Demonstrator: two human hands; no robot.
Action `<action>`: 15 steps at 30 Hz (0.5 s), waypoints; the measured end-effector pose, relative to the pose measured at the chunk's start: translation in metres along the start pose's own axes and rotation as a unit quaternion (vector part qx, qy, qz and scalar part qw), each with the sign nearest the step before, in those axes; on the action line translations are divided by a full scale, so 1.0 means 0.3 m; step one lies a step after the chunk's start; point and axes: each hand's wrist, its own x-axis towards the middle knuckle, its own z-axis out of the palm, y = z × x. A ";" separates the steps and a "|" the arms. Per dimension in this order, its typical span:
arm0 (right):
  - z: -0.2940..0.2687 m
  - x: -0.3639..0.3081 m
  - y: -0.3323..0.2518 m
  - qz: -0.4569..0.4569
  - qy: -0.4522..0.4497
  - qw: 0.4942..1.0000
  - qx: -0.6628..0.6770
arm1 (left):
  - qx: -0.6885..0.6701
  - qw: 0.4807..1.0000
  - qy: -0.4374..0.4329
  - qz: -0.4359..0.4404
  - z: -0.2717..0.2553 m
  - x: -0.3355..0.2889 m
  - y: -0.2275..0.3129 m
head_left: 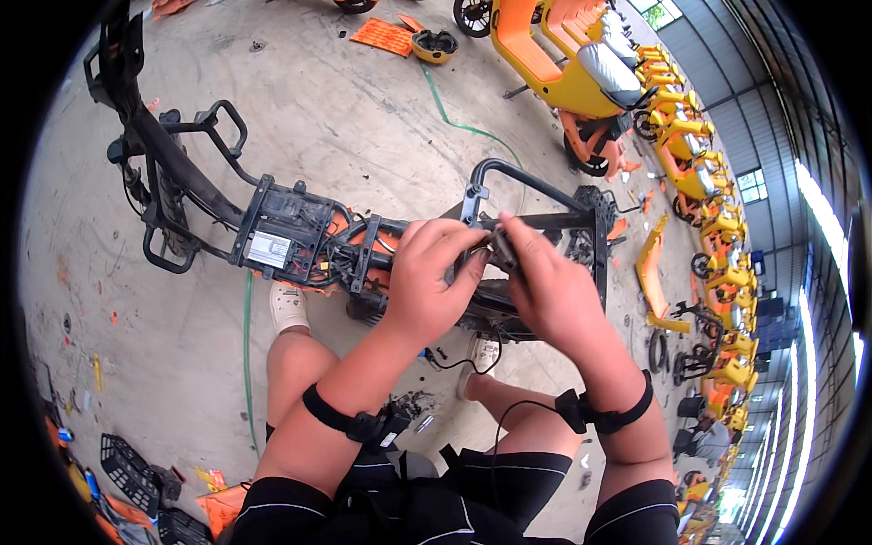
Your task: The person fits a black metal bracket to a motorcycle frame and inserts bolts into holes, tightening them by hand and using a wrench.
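A stripped black scooter frame (186,177) lies across the floor in front of me, its bare tubes and wiring exposed. Over its right-hand part, both my hands meet at a small dark part (502,247) whose kind I cannot make out. My left hand (431,272) pinches at it with thumb and forefinger. Around its other side curl the fingers of my right hand (549,282), partly hiding it. Just behind my hands rises a bent black tube (527,182). Left of them, a box with wires and a silver-labelled module (270,249) sits in the frame.
Yellow-orange scooters (581,73) stand at the upper right, with a long row along the right. A yellow helmet (433,46) and an orange panel (381,36) lie at the far side. Black grid-like panels (132,468) are at the lower left. A yellow body panel (652,263) rests to the right.
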 end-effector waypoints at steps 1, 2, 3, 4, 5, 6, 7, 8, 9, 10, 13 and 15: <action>0.007 0.021 0.023 0.007 0.015 1.000 -0.013 | 0.001 0.999 -0.017 -0.029 -0.009 0.008 -0.006; 0.008 0.046 0.045 0.013 0.030 0.999 -0.025 | 0.007 0.999 -0.012 -0.033 -0.011 0.013 -0.023; -0.006 0.066 0.062 0.024 0.035 0.998 -0.038 | 0.006 0.999 -0.011 -0.039 0.001 0.020 -0.038; -0.014 0.083 0.087 0.037 0.019 0.998 -0.050 | 0.005 0.999 -0.011 -0.044 0.014 0.026 -0.049; -0.022 0.099 0.110 0.035 0.011 0.998 -0.057 | 0.010 0.999 -0.015 -0.038 0.029 0.032 -0.055; -0.012 0.124 0.120 0.030 0.007 0.998 -0.055 | 0.017 0.999 -0.011 -0.040 0.021 0.043 -0.057; 0.000 0.142 0.127 0.031 0.009 0.998 -0.059 | 0.023 0.999 -0.008 -0.043 0.017 0.054 -0.055; 0.010 0.157 0.133 0.034 0.010 0.997 -0.063 | 0.028 0.999 -0.006 -0.045 0.015 0.062 -0.057; 0.013 0.168 0.136 0.037 0.012 0.997 -0.069 | 0.022 0.998 0.008 -0.066 0.023 0.066 -0.069; 0.013 0.177 0.133 0.038 0.011 0.997 -0.065 | 0.016 0.996 0.021 -0.087 0.030 0.070 -0.080; 0.027 0.192 0.121 0.045 0.002 0.997 -0.056 | 0.004 0.989 0.051 -0.142 0.039 0.086 -0.112; 0.027 0.198 0.105 0.055 -0.011 0.997 -0.051 | -0.008 0.987 0.061 -0.147 0.045 0.093 -0.128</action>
